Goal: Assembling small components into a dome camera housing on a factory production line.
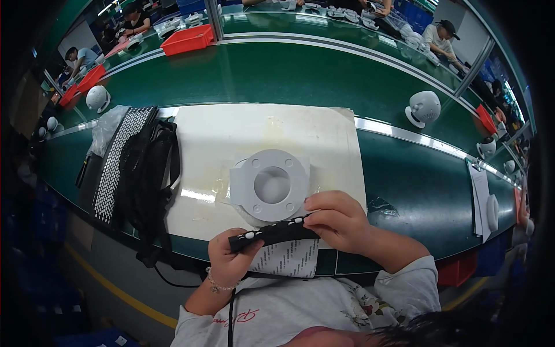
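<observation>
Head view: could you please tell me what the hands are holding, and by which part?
The left hand and right hand hold opposite ends of a narrow black, white-spotted strip.

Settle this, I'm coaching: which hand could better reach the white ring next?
Likely the right hand: it is nearer the white ring, though it and the left hand hold the black dotted strip.

Way open across board (219, 130) beyond ring (300, 184) and between ring and bag (144, 156); strip (275, 233), left hand (226, 255), right hand (345, 224) bar near side.
</observation>
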Demonstrator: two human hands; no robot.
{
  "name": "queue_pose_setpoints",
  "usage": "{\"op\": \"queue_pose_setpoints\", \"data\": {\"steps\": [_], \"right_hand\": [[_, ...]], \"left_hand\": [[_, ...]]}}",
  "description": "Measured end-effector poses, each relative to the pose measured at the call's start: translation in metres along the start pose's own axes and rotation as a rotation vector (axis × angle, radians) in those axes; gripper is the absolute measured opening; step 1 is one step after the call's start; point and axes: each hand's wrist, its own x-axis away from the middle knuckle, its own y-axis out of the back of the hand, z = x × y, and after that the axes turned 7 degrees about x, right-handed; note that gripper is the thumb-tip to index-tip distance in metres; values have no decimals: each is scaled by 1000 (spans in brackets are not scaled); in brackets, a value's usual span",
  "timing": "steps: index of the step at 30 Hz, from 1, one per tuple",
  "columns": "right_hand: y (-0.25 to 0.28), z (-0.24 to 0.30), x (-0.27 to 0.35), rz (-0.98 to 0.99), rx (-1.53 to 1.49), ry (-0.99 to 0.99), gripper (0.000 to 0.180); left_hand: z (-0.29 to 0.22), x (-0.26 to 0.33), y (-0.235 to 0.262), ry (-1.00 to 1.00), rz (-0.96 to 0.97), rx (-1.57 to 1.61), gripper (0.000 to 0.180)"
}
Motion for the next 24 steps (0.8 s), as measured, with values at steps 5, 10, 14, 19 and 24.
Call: {"op": "queue_pose_setpoints", "data": {"steps": [5, 10, 14, 19, 24], "right_hand": [[2, -1, 8, -124, 176, 312, 20], [0, 13, -3, -37, 190, 187, 21], [2, 15, 3, 53, 196, 233, 31], [-2, 17, -4, -31, -12, 156, 54], [-7, 17, -2, 26, -43, 171, 59]], "left_hand": [[-1, -1, 1, -21, 47, -63, 14], [-4, -4, -2, -109, 104, -101, 16], [-2, -3, 0, -116, 149, -127, 16], [0, -5, -2, -177, 167, -123, 15], [1, -8, -2, -227, 232, -176, 17]]}}
